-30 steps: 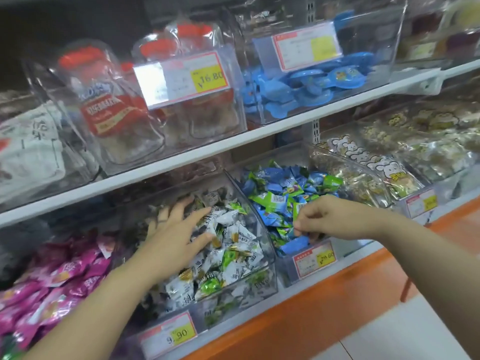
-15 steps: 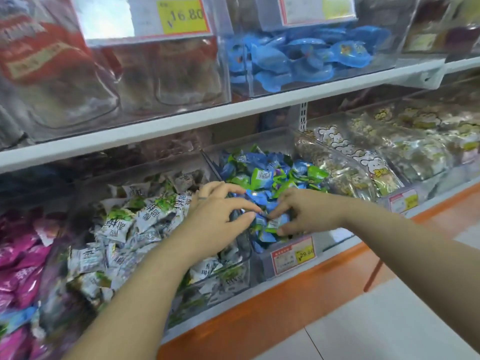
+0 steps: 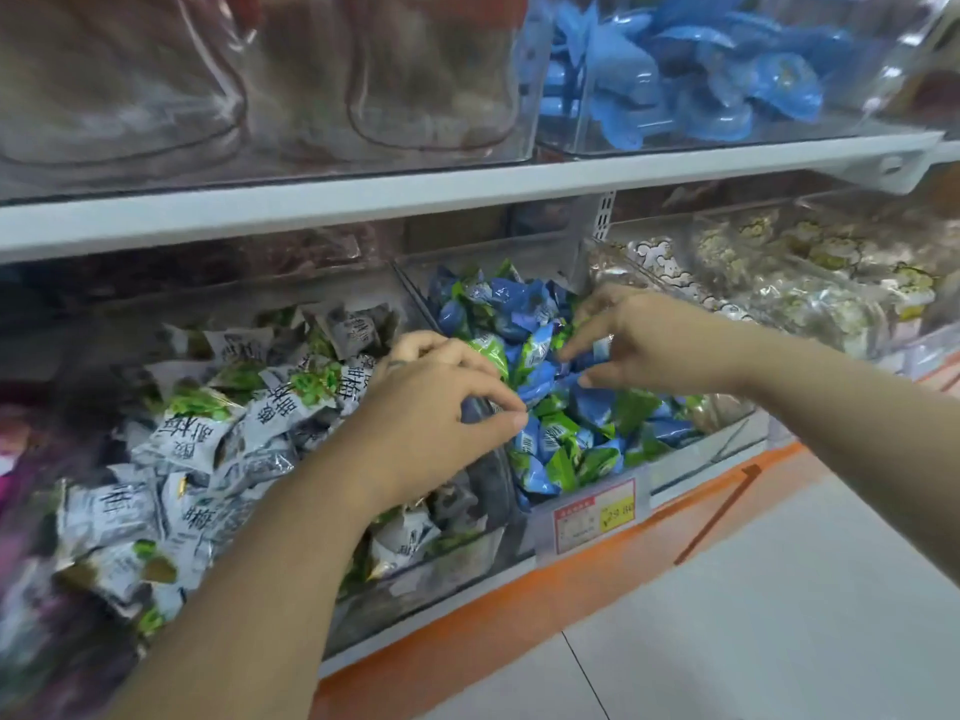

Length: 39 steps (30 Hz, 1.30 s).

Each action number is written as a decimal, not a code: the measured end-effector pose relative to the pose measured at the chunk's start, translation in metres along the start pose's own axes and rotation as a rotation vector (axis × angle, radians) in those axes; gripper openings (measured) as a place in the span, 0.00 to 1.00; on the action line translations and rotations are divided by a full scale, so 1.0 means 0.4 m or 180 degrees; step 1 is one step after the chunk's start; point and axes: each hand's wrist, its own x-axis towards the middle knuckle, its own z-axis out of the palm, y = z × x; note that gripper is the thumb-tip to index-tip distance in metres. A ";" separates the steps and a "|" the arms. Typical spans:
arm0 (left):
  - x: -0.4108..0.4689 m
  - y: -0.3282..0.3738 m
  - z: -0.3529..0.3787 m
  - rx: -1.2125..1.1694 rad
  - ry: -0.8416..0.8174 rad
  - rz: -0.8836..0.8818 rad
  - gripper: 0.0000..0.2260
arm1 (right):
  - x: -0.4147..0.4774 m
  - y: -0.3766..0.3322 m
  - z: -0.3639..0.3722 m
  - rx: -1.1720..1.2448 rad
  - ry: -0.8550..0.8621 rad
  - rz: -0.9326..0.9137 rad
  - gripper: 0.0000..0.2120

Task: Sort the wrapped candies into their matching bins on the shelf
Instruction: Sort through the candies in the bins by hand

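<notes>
Blue-green candies point(image 3: 550, 439): heaped in middle bin point(image 3: 691, 462), directly beneath both hands. Right hand point(image 3: 644, 340) nearer the heap's centre, fingertips point(image 3: 569, 350) pinching one wrapper; left hand point(image 3: 436, 413) curled beside the divider point(image 3: 410, 293), grip unclear.

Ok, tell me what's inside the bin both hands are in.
Blue and green candies fill the bin. The left hand and right hand cover some in the middle; the pile hides the lower layers.

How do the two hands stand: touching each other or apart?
Apart. The head view shows blue candies in the gap between the left hand and the right hand.
</notes>
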 end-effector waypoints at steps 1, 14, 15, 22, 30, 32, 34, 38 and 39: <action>0.000 0.000 0.000 0.0012 -0.0014 0.0002 0.08 | -0.007 -0.020 -0.010 0.0303 -0.0203 -0.0038 0.08; 0.002 -0.005 0.003 0.0018 0.0014 0.0100 0.10 | 0.024 -0.086 0.041 0.1120 -0.2419 0.0640 0.20; 0.002 -0.005 0.002 0.0016 0.0020 0.0110 0.10 | 0.023 -0.076 0.039 0.1071 -0.2254 0.0581 0.20; 0.003 -0.008 0.002 -0.0096 -0.0042 0.0079 0.12 | 0.040 -0.017 0.006 0.0981 -0.1529 0.0620 0.23; 0.003 -0.005 0.000 -0.0126 -0.0020 0.0067 0.10 | 0.042 -0.008 0.008 0.0724 -0.1266 0.0450 0.24; 0.004 -0.007 -0.002 -0.0156 -0.0026 0.0066 0.10 | 0.035 -0.011 0.008 0.0776 -0.1202 0.0410 0.22; 0.007 -0.012 -0.001 -0.0195 -0.0012 0.0080 0.09 | 0.021 -0.013 -0.003 0.1123 -0.1043 0.0403 0.18; 0.011 -0.017 0.002 -0.0206 0.0025 0.0089 0.08 | -0.042 0.000 -0.051 0.1414 -0.0581 0.0415 0.10; 0.011 -0.016 0.003 -0.0210 0.0043 0.0089 0.08 | -0.064 0.008 -0.056 0.1311 -0.0431 0.0467 0.10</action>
